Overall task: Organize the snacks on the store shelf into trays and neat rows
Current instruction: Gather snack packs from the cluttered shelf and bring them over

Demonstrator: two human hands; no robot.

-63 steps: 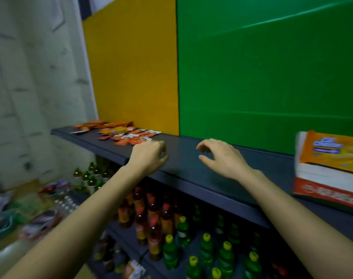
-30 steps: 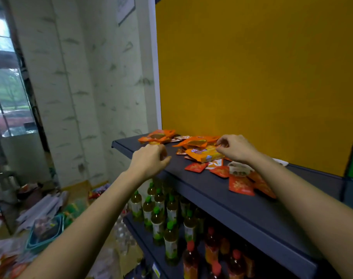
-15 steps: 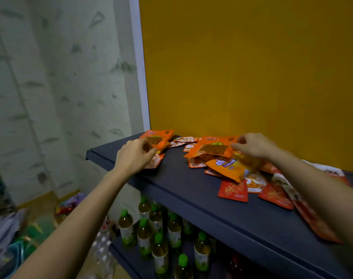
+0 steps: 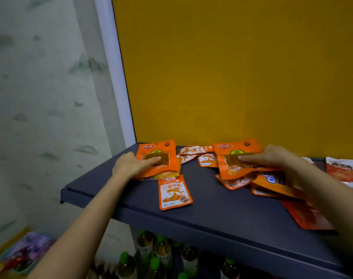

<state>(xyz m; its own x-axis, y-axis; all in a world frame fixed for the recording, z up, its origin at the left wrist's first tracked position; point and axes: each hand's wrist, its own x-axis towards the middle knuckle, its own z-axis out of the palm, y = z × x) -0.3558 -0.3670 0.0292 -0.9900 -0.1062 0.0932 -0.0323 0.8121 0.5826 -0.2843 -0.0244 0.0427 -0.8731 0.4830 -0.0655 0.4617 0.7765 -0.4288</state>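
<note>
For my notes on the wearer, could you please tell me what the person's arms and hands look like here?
Both arms are bare as far as the frame shows them: no sleeves or cuffs appear. The left hand and right hand wear no gloves, and no watch, bracelet or ring is visible. Fingernails are too blurred to describe.

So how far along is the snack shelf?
Barely started: no tray or neat row shows. The left hand and right hand each rest on a large orange packet. Small packets still lie scattered across the shelf.
</note>
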